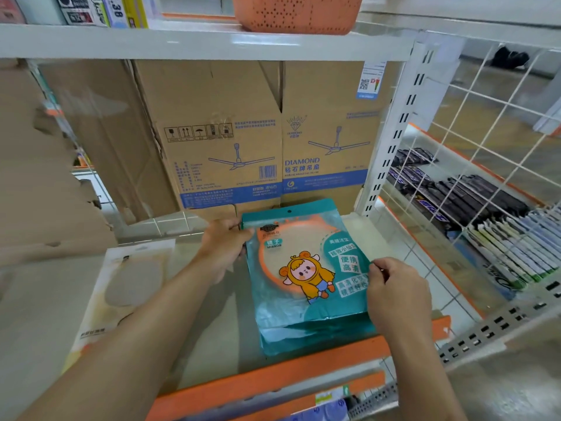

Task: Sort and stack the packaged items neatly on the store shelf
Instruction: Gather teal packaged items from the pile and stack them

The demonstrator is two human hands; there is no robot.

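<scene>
Orange shelf lip [273, 375] runs closest, and just behind it a stack of teal mirror packets [306, 268] lies flat on the shelf. Left grip [226, 249] clasps the top packet (a cartoon child in yellow on its front) at its upper left edge; right grip [397, 296] pinches its right edge. Behind the stack stand ceiling-fan cartons [243, 132]. Left of the stack lies a pale packet [130, 284]; right of it, past a white slotted upright [400, 132], lie dark wrapped bars [473, 192].

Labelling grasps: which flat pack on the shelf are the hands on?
The teal mirror pack topping its stack: left hand grips its upper-left edge, right hand pinches its right edge. The pale pack to the left lies untouched.
</scene>
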